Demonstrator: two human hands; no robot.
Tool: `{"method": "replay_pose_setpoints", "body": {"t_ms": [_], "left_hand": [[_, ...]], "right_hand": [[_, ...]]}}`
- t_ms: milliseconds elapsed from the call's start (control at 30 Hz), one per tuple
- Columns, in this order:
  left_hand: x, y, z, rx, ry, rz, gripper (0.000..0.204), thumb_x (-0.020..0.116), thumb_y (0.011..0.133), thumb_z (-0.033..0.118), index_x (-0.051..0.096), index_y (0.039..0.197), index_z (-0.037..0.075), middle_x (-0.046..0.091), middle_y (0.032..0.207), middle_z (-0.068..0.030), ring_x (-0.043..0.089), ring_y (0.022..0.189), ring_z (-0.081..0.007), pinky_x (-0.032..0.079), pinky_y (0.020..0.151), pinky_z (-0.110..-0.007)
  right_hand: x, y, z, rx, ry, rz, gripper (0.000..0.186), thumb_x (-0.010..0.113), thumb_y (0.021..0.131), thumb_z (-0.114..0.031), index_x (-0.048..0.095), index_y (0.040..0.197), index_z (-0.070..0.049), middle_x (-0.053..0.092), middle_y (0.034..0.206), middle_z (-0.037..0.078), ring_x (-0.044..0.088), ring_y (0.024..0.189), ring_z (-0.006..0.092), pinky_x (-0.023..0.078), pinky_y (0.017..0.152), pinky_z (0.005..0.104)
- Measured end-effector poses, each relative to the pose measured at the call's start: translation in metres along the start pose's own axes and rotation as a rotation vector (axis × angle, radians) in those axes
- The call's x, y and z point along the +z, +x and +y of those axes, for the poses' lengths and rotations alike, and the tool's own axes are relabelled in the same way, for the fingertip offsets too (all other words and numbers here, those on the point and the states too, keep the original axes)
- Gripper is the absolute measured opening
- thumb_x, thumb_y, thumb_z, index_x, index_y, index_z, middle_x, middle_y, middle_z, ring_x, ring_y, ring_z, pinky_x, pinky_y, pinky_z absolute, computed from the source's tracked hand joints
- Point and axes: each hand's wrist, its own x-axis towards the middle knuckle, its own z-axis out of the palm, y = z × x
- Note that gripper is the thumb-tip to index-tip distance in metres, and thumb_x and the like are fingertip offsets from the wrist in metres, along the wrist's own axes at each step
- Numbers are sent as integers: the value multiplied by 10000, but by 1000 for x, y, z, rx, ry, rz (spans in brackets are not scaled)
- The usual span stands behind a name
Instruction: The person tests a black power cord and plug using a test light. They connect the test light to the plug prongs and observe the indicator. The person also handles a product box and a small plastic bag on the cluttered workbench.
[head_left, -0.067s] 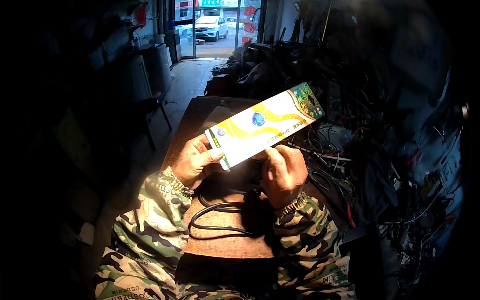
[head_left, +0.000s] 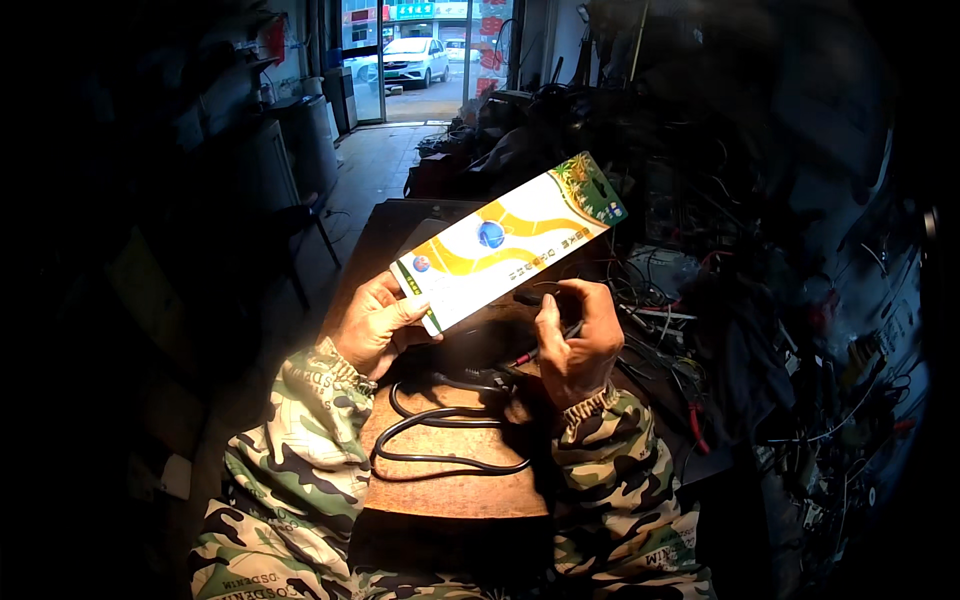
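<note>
My left hand (head_left: 375,325) grips the lower left end of a long white card package (head_left: 520,245) with a yellow wave, a blue globe and a green end with a hang hole. My right hand (head_left: 580,335) is curled below the package's right half, apart from it, with a dark thin item I cannot make out at its fingers. Looped black cable (head_left: 440,465) lies on the wooden tabletop (head_left: 450,495) beneath both hands; a small red piece (head_left: 525,356) shows between them. Both forearms are in camouflage sleeves.
A dense tangle of wires and tools (head_left: 680,330) fills the right side. A chair (head_left: 300,225) stands at left near dark cabinets (head_left: 300,150). A tiled floor (head_left: 380,160) leads to a glass doorway, with a white car (head_left: 410,58) outside.
The package has shifted left and slightly up with my left hand. My right hand has come away from its lower edge, moving slightly right and up, its fingers curled.
</note>
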Motion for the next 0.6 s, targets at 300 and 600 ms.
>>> {"method": "replay_pose_setpoints", "body": {"t_ms": [300, 600], "left_hand": [[2, 10, -8, 77, 106, -25, 492, 658, 912, 81, 468, 1349, -40, 641, 1230, -155, 655, 1100, -220, 542, 957, -354], [-6, 10, -12, 17, 198, -51, 444, 699, 890, 90, 526, 1278, -38, 664, 1172, -168, 687, 1014, -211, 571, 899, -368]], "right_hand": [[-13, 24, 47, 634, 873, 158, 205, 565, 999, -185, 627, 1002, 11, 675, 844, 64, 598, 616, 107, 501, 541, 218], [-13, 26, 46, 636, 873, 178, 209, 553, 1003, -177, 629, 923, 1, 658, 814, 51, 569, 642, 98, 469, 558, 217]]}}
